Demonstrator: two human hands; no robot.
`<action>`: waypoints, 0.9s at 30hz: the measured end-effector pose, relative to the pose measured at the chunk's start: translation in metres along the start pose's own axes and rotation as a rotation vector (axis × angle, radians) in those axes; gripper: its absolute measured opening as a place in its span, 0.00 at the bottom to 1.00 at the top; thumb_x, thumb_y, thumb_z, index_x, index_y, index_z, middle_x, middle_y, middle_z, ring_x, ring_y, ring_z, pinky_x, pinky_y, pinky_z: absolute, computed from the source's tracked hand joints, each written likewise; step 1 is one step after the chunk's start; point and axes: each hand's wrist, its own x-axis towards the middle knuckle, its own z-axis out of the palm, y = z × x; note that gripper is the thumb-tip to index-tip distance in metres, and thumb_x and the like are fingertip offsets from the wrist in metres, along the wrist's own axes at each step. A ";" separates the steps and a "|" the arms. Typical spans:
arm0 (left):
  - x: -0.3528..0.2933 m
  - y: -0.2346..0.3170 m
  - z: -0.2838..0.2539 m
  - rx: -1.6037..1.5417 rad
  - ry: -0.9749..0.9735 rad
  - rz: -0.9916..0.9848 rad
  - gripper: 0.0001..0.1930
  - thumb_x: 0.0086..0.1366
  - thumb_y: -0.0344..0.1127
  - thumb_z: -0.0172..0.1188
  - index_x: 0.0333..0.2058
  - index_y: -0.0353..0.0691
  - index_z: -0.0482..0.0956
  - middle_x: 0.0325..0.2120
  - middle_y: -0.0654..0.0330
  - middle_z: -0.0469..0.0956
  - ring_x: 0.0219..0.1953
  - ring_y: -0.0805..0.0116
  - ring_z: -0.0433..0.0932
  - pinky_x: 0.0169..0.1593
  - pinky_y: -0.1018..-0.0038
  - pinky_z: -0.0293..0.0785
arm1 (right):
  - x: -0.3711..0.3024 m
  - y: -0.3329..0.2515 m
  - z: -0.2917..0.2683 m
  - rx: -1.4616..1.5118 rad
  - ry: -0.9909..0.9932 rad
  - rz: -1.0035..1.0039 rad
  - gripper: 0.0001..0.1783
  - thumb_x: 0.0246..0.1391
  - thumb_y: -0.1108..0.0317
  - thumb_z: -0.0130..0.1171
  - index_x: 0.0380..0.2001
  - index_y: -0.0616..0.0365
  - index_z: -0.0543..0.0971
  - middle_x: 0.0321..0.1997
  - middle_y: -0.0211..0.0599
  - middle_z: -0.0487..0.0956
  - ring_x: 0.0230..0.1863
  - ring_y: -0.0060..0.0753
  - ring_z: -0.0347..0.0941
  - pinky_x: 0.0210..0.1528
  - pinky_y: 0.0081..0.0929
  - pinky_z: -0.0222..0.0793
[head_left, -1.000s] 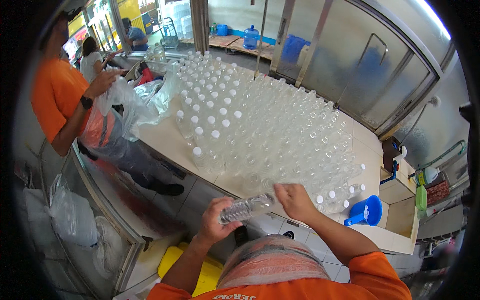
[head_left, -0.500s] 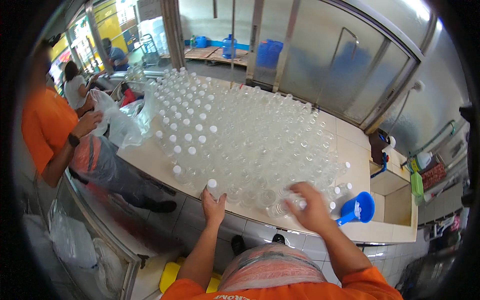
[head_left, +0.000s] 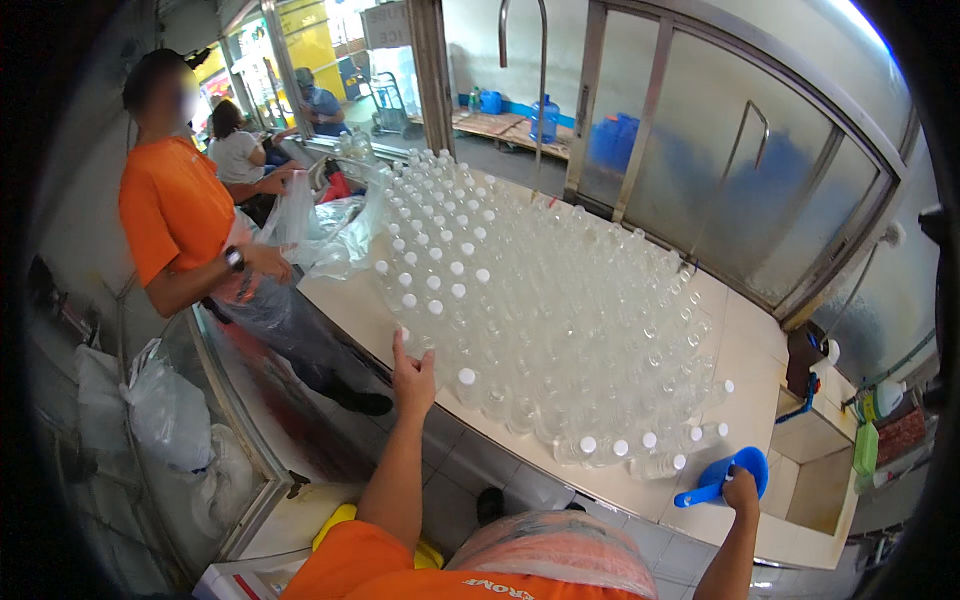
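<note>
Reaching into blue dipper (head_left: 716,477): right hand (head_left: 740,488)

Head view: left fisheye camera of a side-by-side pair, worn on the person's head; upright, pitched down and forward. Field very wide; straight edges bow toward the margins. Nearest: wearer's torso (head_left: 550,550), 6 o'clock, directly below. Mid-range: tabletop (head_left: 750,330) and bottles (head_left: 560,320) about centre, viewed obliquely from above; right hand (head_left: 740,490) at 4, left hand (head_left: 413,380) between 7 and 8. Farther: co-worker (head_left: 180,215) between 9 and 10; glass doors (head_left: 740,190) at 2.
</note>
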 end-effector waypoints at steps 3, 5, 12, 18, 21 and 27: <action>0.005 0.008 0.005 0.063 0.026 0.043 0.35 0.67 0.39 0.69 0.71 0.44 0.68 0.21 0.57 0.75 0.25 0.61 0.76 0.37 0.63 0.75 | 0.008 0.005 0.009 0.061 -0.017 0.076 0.25 0.50 0.78 0.55 0.54 0.65 0.83 0.48 0.63 0.85 0.52 0.60 0.84 0.57 0.45 0.76; 0.005 0.005 0.008 0.117 -0.002 0.082 0.31 0.65 0.39 0.70 0.66 0.42 0.73 0.21 0.56 0.76 0.25 0.60 0.77 0.36 0.64 0.75 | 0.010 0.004 0.008 0.098 -0.009 0.035 0.25 0.50 0.79 0.55 0.54 0.65 0.83 0.47 0.63 0.85 0.51 0.60 0.84 0.56 0.46 0.77; 0.008 0.002 0.003 0.097 0.049 0.095 0.23 0.60 0.35 0.74 0.54 0.38 0.82 0.20 0.56 0.76 0.24 0.59 0.77 0.36 0.63 0.75 | 0.011 -0.001 0.002 0.132 0.081 -0.044 0.21 0.50 0.80 0.55 0.49 0.65 0.83 0.43 0.64 0.85 0.49 0.64 0.83 0.53 0.49 0.77; -0.053 0.025 -0.028 0.182 0.334 0.411 0.20 0.58 0.29 0.75 0.50 0.37 0.83 0.39 0.50 0.82 0.40 0.53 0.81 0.47 0.59 0.78 | 0.007 0.013 0.001 0.169 0.212 -0.043 0.18 0.50 0.78 0.62 0.47 0.63 0.83 0.38 0.56 0.85 0.41 0.52 0.83 0.47 0.43 0.77; -0.094 0.042 -0.046 0.135 0.117 0.543 0.20 0.57 0.29 0.74 0.49 0.37 0.83 0.48 0.48 0.81 0.49 0.46 0.80 0.53 0.58 0.77 | -0.015 -0.003 -0.016 0.309 0.454 -0.088 0.13 0.49 0.78 0.62 0.41 0.63 0.80 0.38 0.50 0.81 0.39 0.49 0.78 0.42 0.38 0.74; -0.176 0.070 -0.033 -0.014 -0.434 0.361 0.21 0.57 0.26 0.74 0.50 0.34 0.82 0.50 0.47 0.82 0.53 0.50 0.82 0.55 0.61 0.78 | -0.074 -0.137 -0.035 0.658 0.344 -0.465 0.16 0.43 0.86 0.62 0.35 0.60 0.75 0.40 0.42 0.72 0.44 0.45 0.72 0.41 0.33 0.70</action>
